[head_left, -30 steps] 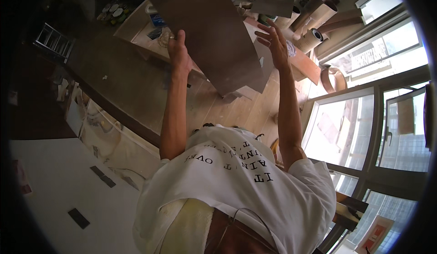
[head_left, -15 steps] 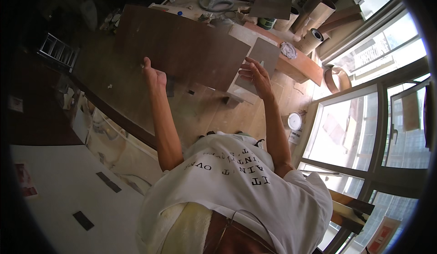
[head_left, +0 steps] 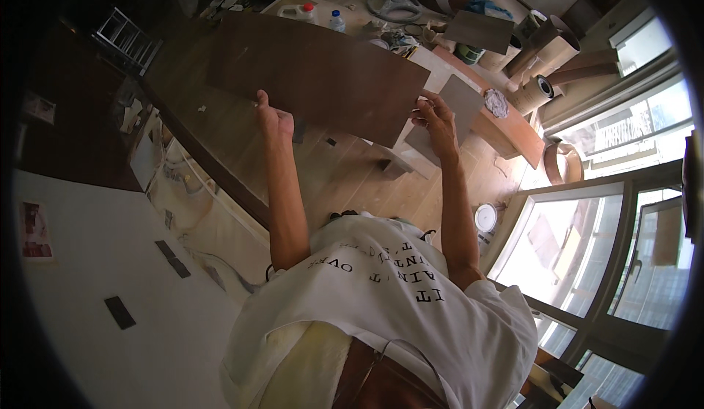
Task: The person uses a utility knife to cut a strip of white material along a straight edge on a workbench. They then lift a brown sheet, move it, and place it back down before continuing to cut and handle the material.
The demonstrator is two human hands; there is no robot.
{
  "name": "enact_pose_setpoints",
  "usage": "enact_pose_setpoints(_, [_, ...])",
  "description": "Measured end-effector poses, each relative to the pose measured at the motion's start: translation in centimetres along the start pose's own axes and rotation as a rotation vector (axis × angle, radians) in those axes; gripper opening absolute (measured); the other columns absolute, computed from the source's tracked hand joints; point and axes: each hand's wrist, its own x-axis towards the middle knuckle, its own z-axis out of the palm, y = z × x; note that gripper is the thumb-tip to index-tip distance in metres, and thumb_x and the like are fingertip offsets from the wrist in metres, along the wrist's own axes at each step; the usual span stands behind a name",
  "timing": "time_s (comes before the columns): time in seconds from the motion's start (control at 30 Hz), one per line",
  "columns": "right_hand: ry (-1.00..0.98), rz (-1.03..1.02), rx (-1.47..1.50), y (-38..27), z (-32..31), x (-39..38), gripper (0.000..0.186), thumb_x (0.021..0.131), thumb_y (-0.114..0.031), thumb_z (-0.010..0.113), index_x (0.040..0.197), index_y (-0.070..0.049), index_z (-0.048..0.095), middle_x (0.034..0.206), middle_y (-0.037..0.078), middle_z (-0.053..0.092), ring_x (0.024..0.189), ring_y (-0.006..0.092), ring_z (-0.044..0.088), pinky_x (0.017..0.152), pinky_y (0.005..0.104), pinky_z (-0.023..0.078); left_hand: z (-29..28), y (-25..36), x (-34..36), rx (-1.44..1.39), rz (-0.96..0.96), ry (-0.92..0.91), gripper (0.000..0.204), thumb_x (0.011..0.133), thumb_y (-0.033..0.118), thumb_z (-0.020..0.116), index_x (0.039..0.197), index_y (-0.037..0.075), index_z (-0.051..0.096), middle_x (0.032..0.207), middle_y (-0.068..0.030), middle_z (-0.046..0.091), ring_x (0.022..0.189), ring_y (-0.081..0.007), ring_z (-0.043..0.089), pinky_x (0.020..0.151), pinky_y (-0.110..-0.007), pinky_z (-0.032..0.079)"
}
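Note:
A wide, thin brown panel [head_left: 315, 75] is held out in front of me. Its near edge rests in my left hand [head_left: 277, 121], thumb raised at the edge and the other fingers hidden beneath the board. At the panel's right end, my right hand [head_left: 438, 124] has its fingers bent against the edge. Just beyond that hand, a smaller grey-brown sheet [head_left: 460, 101] lies on a pale board atop a low bench.
Past the panel stand a white jug with a red cap [head_left: 299, 13] and a blue-capped bottle [head_left: 336, 22]. A crumpled cloth [head_left: 496, 102] lies on a reddish wooden plank [head_left: 513, 134]. Cardboard tubes [head_left: 546, 46] lean near the windows. A ladder [head_left: 128, 38] is far left.
The view has turned, so the surroundings have shifted. The panel looks narrower and more tilted, uncovering the jug and bottle behind it. My right fingers have curled in closer on its edge.

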Motion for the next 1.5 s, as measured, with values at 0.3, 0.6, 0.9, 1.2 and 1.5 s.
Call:
enact_pose_setpoints(0.3, [0.177,-0.328,0.151,-7.9,-2.2,-2.2,0.038,0.101,-0.017,0.055,0.133,0.002,0.048,0.11,0.014,0.065,0.089,0.0156,0.063,0.078,0.0274,0.05,-0.6,1.6,0.9,-0.12,0.087,-0.019,0.046,0.104,0.028,0.049,0.139,-0.001,0.042,0.14,-0.0117,0.05,0.127,-0.0227,0.051,0.113,-0.037,0.038])
enact_pose_setpoints(0.6, [-1.328,-1.071,0.057,-30.8,9.8,-10.3,0.031,0.1,-0.017,0.055,0.125,0.0,0.052,0.108,0.014,0.067,0.086,0.0183,0.065,0.076,0.0294,0.051,0.0,5.2,-1.0,-0.015,0.209,-0.022,0.064,0.102,0.03,0.052,0.152,0.005,0.02,0.161,-0.0115,0.02,0.149,-0.022,0.013,0.122,-0.044,0.012])
enact_pose_setpoints(0.9, [-1.602,-1.212,-0.017,-31.4,16.8,-11.5,0.024,0.098,-0.018,0.055,0.116,-0.002,0.055,0.106,0.014,0.068,0.084,0.021,0.066,0.074,0.0314,0.052,-2.3,2.7,3.5,-0.165,0.293,-0.163,0.054,0.104,0.017,0.046,0.152,0.009,0.022,0.154,-0.0094,0.03,0.14,-0.0238,0.029,0.118,-0.042,0.025])
enact_pose_setpoints(1.2, [-1.626,-1.278,0.014,-31.3,18.2,-11.7,0.019,0.096,-0.019,0.056,0.107,-0.004,0.058,0.105,0.014,0.07,0.082,0.0237,0.068,0.072,0.0334,0.053,-4.6,6.3,1.1,-0.123,0.246,-0.101,0.049,0.103,0.022,0.049,0.145,0.002,0.032,0.145,-0.0109,0.043,0.134,-0.0239,0.042,0.115,-0.038,0.033])
enact_pose_setpoints(1.5, [-1.582,-1.285,-0.012,-31.6,17.0,-13.3,0.015,0.094,-0.019,0.056,0.098,-0.006,0.062,0.103,0.014,0.071,0.079,0.0264,0.069,0.07,0.0354,0.054,-6.7,9.8,-0.8,-0.065,0.26,-0.02,0.054,0.099,0.026,0.058,0.144,0.007,0.034,0.146,-0.0071,0.04,0.131,-0.0243,0.045,0.112,-0.044,0.038])
